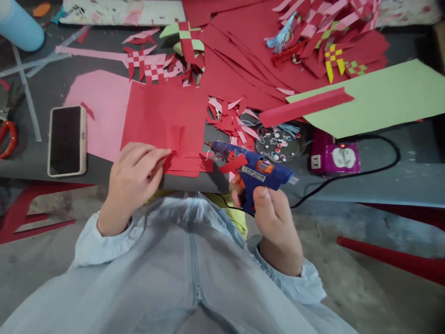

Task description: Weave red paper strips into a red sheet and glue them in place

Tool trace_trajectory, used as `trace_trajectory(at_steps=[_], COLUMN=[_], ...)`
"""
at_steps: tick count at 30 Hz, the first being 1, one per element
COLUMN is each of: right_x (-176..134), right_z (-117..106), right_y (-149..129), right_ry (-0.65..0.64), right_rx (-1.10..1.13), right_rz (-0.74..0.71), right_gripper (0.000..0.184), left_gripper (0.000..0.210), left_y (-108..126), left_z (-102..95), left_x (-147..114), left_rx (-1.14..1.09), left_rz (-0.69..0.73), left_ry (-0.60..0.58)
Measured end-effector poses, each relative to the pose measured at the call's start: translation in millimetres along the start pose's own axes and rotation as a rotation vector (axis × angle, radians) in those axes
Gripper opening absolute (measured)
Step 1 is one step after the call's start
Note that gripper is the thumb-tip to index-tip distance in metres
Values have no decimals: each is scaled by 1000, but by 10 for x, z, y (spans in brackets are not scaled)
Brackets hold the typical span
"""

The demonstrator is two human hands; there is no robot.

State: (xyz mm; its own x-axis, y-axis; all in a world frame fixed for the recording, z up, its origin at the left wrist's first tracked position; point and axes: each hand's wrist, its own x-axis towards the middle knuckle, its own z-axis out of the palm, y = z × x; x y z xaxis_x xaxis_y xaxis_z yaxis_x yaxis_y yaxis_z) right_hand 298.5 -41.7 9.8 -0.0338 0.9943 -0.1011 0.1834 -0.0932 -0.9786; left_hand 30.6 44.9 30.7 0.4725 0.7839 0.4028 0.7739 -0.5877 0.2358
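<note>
My right hand [273, 215] is wrapped round the handle of a blue hot glue gun [257, 174] with an orange trigger. Its nozzle points left, over the red sheets, and a glue stick end shows at the back. A small red paper piece [233, 163] lies across the gun's barrel. My left hand [135, 171] is closed in a pinch at a blurred red paper strip [176, 139], just left of the nozzle. Short red strips [187, 166] lie stacked below, by the table edge. Beneath the strip is a large red sheet [156, 111].
A phone [66, 141] and red-handled scissors [9, 134] lie left. A dish of beads [280, 143] sits beyond the gun, beside a purple power socket [333, 153] with a black cord [382, 169]. Green card [375, 102] and woven paper pieces [149, 65] lie farther back.
</note>
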Motion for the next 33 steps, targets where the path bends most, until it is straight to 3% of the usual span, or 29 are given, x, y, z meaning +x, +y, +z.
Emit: trace_trajectory(at_steps=[5, 9, 18, 33], right_x=[63, 111, 181, 202], right_z=[52, 130, 275, 255], right_y=[-112, -162, -224, -219], right_ry=[-90, -141, -194, -224], right_rx=[-63, -100, -140, -254], right_rz=[35, 70, 164, 197], right_gripper=[52, 46, 47, 55], left_gripper=[27, 26, 25, 23], left_y=[90, 73, -31, -77], left_z=[55, 103, 145, 163], left_x=[-264, -362, -444, -491], left_rx=[2, -45, -127, -172], left_rz=[-37, 50, 193, 184], left_ry=[-26, -26, 5, -32])
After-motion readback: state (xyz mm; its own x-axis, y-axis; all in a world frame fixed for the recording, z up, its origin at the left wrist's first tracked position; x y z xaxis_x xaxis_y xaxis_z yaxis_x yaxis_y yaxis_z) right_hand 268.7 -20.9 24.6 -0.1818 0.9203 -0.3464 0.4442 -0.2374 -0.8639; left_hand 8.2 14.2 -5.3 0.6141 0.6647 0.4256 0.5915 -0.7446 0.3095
